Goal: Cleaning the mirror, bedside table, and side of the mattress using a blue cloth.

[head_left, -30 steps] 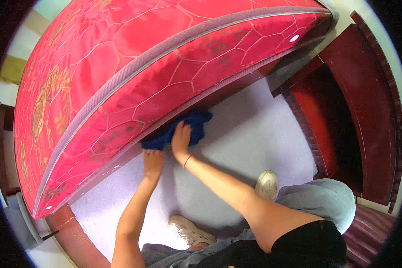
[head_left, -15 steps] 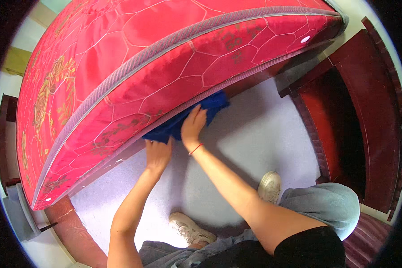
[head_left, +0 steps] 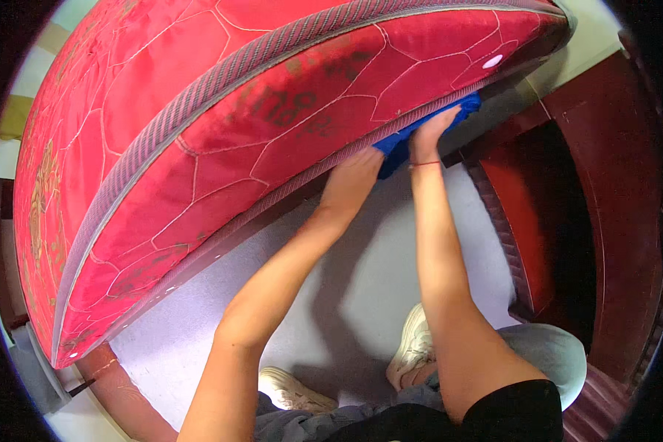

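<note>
A blue cloth [head_left: 396, 156] lies bunched along the lower edge of a red quilted mattress [head_left: 302, 110] with purple striped piping. My right hand [head_left: 432, 134], with a thin red band at the wrist, grips the cloth near its right end. At the cloth's left end my left hand [head_left: 352, 177] is closed on it, its back toward me and its fingertips partly hidden. Both arms reach forward over a pale grey-white surface [head_left: 361, 258]. The mattress fills the upper left and bulges toward me.
Dark red wooden furniture [head_left: 611, 184] with an open hollow stands on the right. My light shoes [head_left: 412, 342] rest on the pale surface below my arms. A reddish wooden edge [head_left: 121, 387] and a grey piece [head_left: 40, 368] lie at the lower left.
Both hands and the blue cloth have moved right and farther away along the mattress's lower edge. My feet have shifted, and the view has turned slightly.
</note>
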`<state>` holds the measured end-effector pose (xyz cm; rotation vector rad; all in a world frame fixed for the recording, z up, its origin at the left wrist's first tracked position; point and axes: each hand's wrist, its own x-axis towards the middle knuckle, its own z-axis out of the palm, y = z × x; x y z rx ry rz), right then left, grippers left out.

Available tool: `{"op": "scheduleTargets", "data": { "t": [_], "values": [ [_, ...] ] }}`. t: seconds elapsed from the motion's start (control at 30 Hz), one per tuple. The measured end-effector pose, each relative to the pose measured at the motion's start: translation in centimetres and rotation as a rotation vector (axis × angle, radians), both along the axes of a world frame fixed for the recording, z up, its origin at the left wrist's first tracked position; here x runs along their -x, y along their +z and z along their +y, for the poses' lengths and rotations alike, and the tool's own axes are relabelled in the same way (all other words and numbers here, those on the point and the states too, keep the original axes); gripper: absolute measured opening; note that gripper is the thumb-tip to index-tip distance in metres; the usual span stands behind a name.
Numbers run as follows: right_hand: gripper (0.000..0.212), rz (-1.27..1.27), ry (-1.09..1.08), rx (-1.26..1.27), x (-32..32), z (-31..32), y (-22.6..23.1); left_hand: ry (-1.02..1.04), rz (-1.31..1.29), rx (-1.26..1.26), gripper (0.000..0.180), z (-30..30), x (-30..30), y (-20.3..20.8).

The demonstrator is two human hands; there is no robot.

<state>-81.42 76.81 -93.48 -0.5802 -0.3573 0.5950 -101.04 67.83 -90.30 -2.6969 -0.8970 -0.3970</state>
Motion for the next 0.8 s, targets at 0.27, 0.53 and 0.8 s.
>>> {"op": "scheduleTargets", "data": {
  "t": [0.27, 0.53, 0.8],
  "values": [
    [0.050, -0.468, -0.292, 0.339, -7.0, 1.0, -4.1, -0.003, 0.233, -0.190, 0.041, 0.7, -5.6, -1.1],
    [0.059, -0.374, 0.046, 0.222, 1.4, -0.7, -15.7, 0.042, 0.545, -0.092, 0.050, -2.5, 4.4, -4.5],
    [0.057, -0.410, -0.039, 0.872, 27.1, -8.8, -13.6, 0.219, 0.716, 0.164, 0.044, -9.0, 23.8, -3.8]
  ]
}}
